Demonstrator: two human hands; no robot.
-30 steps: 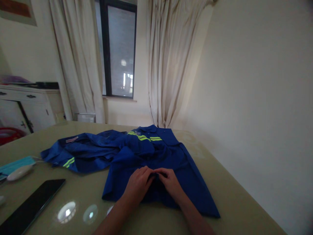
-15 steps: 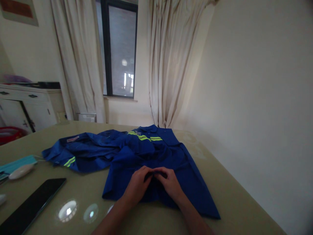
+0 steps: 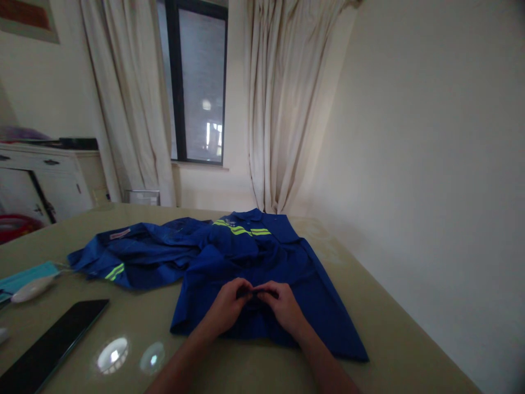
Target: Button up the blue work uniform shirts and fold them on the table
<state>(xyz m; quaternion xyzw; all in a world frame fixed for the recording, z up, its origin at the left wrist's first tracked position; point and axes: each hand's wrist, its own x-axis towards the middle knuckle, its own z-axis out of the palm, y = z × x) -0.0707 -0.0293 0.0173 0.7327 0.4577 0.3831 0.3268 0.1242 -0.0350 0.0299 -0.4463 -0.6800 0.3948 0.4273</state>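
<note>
A dark blue work jacket [image 3: 283, 262] with yellow-green striped bands lies spread on the table, its collar toward the far edge and one sleeve stretched out to the left. My left hand [image 3: 233, 302] and my right hand [image 3: 281, 303] meet at the front of the jacket, fingertips almost touching. Both are closed in a pinch on the jacket's cloth near its lower edge. The exact bit of cloth between the fingers is dark and hard to make out.
On the left of the glossy table [image 3: 135, 317] lie a black phone-like slab [image 3: 55, 345], a blue face mask [image 3: 30, 276] and a whitish oval object [image 3: 33, 289]. A wall [image 3: 430, 191] runs along the right. Behind are curtains [image 3: 283, 109], a window and a white cabinet [image 3: 61, 180].
My hands stay pinched at the jacket front, with the fingers shifted slightly. The left hand has moved a little leftward. The jacket lies nearly as before, and the view has turned slightly.
</note>
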